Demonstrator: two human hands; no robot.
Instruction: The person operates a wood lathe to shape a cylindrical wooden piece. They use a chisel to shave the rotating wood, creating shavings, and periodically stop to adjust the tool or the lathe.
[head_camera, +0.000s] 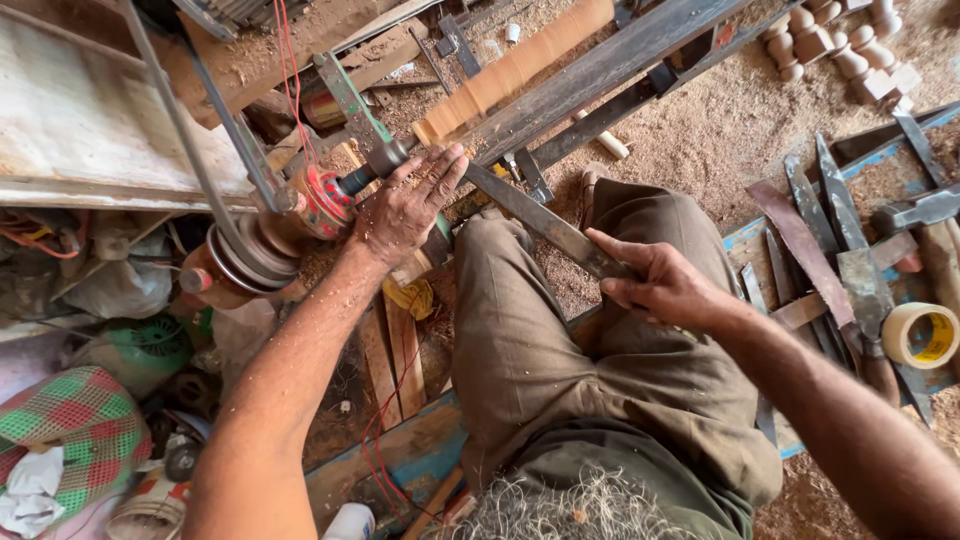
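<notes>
A long flat metal chisel (545, 225) runs from my right hand (660, 285), which grips its rear end over my knee, up to my left hand (405, 205). My left hand presses on the blade's front end close to a small red painted wooden piece (325, 200) mounted on a lathe. The lathe's pulley (245, 255) with a belt sits just left of that piece. Sawdust covers my left hand and forearm.
A turned light wooden cylinder (515, 65) lies on a metal rail (600, 70) behind. Several chisels and blades (815, 230) and a roll of tape (922, 335) rest on a blue board at right. Turned wooden pieces (835, 45) lie on sawdust at top right. Clutter and a checked cloth (70, 425) fill the left.
</notes>
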